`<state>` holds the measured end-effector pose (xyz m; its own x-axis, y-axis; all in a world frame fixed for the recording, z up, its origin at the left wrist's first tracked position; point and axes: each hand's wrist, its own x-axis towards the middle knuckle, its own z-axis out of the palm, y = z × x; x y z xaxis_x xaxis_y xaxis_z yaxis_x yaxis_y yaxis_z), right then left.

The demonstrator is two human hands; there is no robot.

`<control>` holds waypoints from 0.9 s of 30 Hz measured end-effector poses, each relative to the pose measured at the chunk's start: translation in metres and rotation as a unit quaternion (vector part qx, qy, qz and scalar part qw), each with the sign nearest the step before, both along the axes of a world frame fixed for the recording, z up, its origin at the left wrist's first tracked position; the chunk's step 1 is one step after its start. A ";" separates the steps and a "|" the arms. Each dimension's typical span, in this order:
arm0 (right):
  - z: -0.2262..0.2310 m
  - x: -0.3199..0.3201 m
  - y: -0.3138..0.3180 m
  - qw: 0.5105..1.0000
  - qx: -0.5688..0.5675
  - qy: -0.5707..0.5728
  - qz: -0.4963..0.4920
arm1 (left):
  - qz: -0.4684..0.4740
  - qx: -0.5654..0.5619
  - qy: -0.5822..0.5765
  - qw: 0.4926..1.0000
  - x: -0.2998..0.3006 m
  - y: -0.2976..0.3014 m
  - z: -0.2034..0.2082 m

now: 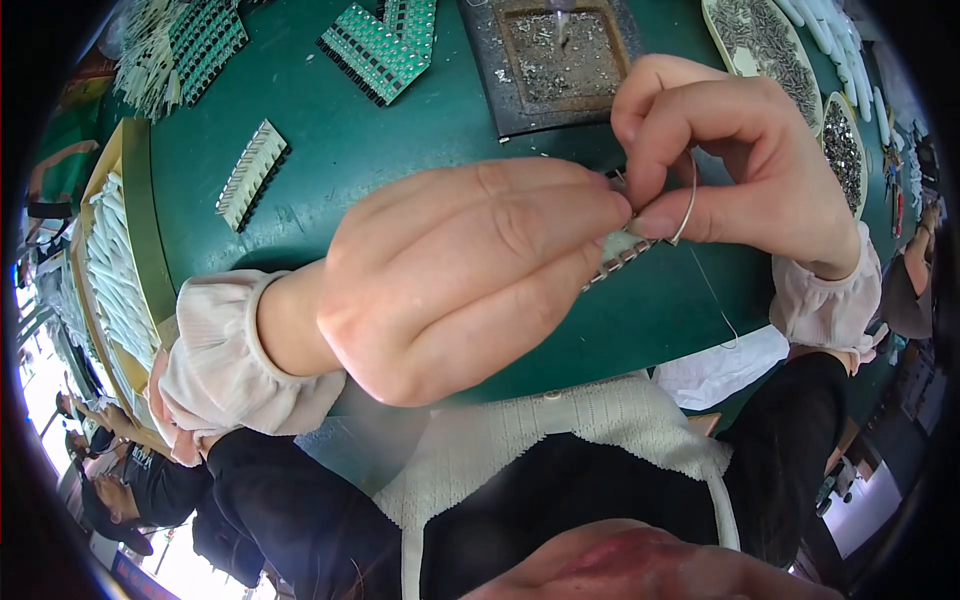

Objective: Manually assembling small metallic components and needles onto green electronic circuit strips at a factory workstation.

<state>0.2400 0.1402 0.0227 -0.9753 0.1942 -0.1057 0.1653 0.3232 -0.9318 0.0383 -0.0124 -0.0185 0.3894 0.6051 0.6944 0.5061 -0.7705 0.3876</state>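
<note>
My left hand (470, 270) reaches across the middle with its fingers closed on a small circuit board strip (615, 256). Most of that strip is hidden behind the fingers; its lower edge, lined with metal contacts, shows beneath them. At the strip's right end, my right hand (740, 150) is closed, thumb and index finger pinching close to the left fingertips. A thin pale wire (692, 205) curves beside the right thumb and meets the strip's end. What lies exactly between the right fingertips is covered. Another fine wire (715, 290) hangs below, over the green tabletop (400, 130).
A dark tray (490, 75) with solder crumbs stands beyond my hands. Circuit board panels (370, 60) lie at the far left, and a separate strip (252, 175) nearer. Dishes of small metal parts (842, 150) line the right. A yellow box (150, 220) holds white tubes (118, 270).
</note>
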 end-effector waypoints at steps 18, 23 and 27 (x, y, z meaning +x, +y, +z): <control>0.026 -0.016 -0.015 0.944 0.286 0.000 -0.166 | 0.082 -0.537 -0.485 0.685 -0.025 0.016 0.011; 0.025 -0.014 -0.011 0.938 0.302 0.012 -0.170 | 0.054 -0.531 -0.551 0.641 -0.029 0.019 0.019; 0.033 -0.022 -0.014 0.943 0.287 0.054 -0.157 | 0.025 -0.526 -0.561 0.639 -0.027 0.022 0.029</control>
<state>0.2181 0.1267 0.0554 -0.8590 0.4703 0.2023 0.2505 0.7307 -0.6350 0.0111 0.0093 0.0104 -0.0346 0.9587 -0.2824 -0.5309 0.2218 0.8179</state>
